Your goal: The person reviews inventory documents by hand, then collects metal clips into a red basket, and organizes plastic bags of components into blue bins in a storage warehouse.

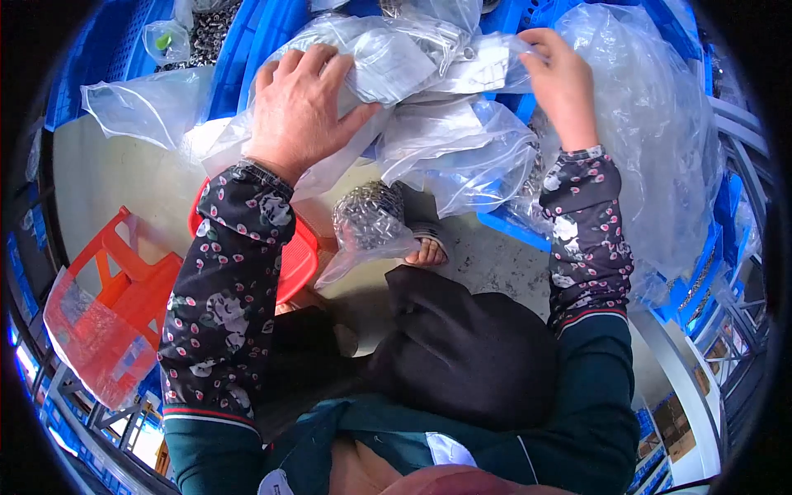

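My right hand [563, 87] pinches the edge of a clear plastic bag [516, 76] between thumb and fingers. A white paper slip [478, 70] shows at that bag. My left hand [299, 111] rests with spread fingers on another clear bag [392, 66] with white paper in it, its thumb held apart. Below the hands hangs a loose, zip-edged plastic bag [454, 157]. These bags lie over blue plastic crates. Farther down, a clear bag of small metal parts [369, 216] sits by a foot near the floor.
An orange-red plastic stool [136, 272] stands at the left with a clear bag [99, 346] over it. Beside my left forearm is a red basin [297, 260]. Large clear bags [643, 140] cover the right side. A blue crate [103, 49] stands at upper left, near dark metal parts [212, 35].
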Available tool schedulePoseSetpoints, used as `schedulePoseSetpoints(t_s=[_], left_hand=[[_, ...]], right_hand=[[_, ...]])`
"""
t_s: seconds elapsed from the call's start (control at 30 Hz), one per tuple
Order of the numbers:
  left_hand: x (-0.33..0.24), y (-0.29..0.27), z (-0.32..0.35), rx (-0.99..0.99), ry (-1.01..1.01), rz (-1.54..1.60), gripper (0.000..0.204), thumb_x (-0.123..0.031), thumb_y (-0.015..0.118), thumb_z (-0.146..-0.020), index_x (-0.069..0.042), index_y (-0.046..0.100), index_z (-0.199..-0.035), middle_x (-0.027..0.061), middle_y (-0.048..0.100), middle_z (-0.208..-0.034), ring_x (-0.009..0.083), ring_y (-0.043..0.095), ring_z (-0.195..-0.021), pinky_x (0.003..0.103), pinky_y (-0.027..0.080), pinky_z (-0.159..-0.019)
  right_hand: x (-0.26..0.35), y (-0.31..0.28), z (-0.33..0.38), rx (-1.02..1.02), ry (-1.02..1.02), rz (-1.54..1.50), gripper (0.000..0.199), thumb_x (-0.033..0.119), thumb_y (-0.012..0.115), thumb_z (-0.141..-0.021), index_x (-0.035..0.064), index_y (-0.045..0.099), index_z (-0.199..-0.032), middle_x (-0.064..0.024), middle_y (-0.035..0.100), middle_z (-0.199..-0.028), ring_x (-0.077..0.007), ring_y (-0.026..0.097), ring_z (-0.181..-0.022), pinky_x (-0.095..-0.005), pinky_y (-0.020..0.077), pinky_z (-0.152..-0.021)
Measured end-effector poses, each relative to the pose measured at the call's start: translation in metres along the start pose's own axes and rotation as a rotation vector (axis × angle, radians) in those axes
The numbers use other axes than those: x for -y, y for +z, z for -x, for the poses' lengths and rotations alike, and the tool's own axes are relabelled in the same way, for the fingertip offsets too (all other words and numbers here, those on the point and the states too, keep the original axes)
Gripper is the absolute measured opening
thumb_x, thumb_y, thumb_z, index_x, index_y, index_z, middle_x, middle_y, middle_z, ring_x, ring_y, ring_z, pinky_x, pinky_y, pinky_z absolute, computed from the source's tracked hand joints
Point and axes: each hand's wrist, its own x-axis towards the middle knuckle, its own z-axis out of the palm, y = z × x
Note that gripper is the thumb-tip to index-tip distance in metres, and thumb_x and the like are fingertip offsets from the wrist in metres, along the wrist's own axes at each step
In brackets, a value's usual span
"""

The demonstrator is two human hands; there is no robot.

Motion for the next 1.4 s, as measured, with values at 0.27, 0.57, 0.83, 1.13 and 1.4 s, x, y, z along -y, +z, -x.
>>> schedulePoseSetpoints(t_s=[0.27, 0.57, 0.83, 1.13, 1.4], left_hand=[[-0.009, 0.007, -0.029, -0.049, -0.026, -0.041, 0.031, -0.038, 0.054, -0.08, -0.009, 0.056, -0.089, 0.0097, 0.054, -0.076, 0.0281, 0.057, -0.072, 0.039, 0.045, -0.062], [0.033, -0.011, -0.06, -0.241, -0.013, -0.042, 0.018, -0.023, 0.045, -0.087, -0.013, 0.057, -0.096, 0.0068, 0.06, -0.089, 0.0251, 0.061, -0.074, 0.033, 0.049, -0.062], [0.032, -0.025, -0.07, -0.289, -0.24, 0.211, 0.023, -0.023, 0.051, -0.082, -0.002, 0.058, -0.077, 0.0182, 0.057, -0.072, 0.0343, 0.056, -0.068, 0.039, 0.043, -0.059], [0.033, -0.008, -0.073, 0.014, -0.322, 0.69, 0.031, -0.035, 0.052, -0.086, -0.004, 0.057, -0.088, 0.0036, 0.058, -0.073, 0.0097, 0.059, -0.064, 0.021, 0.045, -0.059], [0.055, -0.001, -0.077, 0.02, -0.444, 0.913, 0.034, -0.034, 0.048, -0.088, -0.004, 0.056, -0.104, 0.0047, 0.06, -0.08, 0.0104, 0.058, -0.066, 0.023, 0.048, -0.061]], right_hand=[[0.018, -0.021, -0.036, -0.181, 0.552, -1.058, 0.016, 0.002, 0.046, -0.081, 0.0076, 0.048, -0.096, 0.0004, 0.047, -0.069, -0.0093, 0.043, -0.05, -0.0228, 0.0381, -0.047], [0.058, -0.029, -0.073, -0.225, 0.363, -1.379, 0.018, 0.002, 0.043, -0.083, 0.005, 0.05, -0.099, -0.0004, 0.048, -0.074, -0.0134, 0.05, -0.061, -0.0255, 0.0431, -0.057], [0.056, -0.015, -0.044, 0.054, 0.363, -1.019, 0.045, 0.011, 0.054, -0.08, 0.0034, 0.039, -0.122, -0.0107, 0.053, -0.101, -0.0144, 0.053, -0.082, -0.0257, 0.0452, -0.065], [0.035, -0.005, -0.012, -0.289, 0.039, -0.434, 0.052, 0.008, 0.062, -0.075, 0.0045, 0.039, -0.122, -0.0121, 0.052, -0.099, -0.0181, 0.05, -0.083, -0.0256, 0.0433, -0.069], [0.062, 0.004, -0.019, -0.223, -0.339, -0.171, 0.03, 0.01, 0.062, -0.073, 0.0087, 0.056, -0.103, -0.0061, 0.057, -0.092, -0.0204, 0.057, -0.067, -0.029, 0.0457, -0.061]])
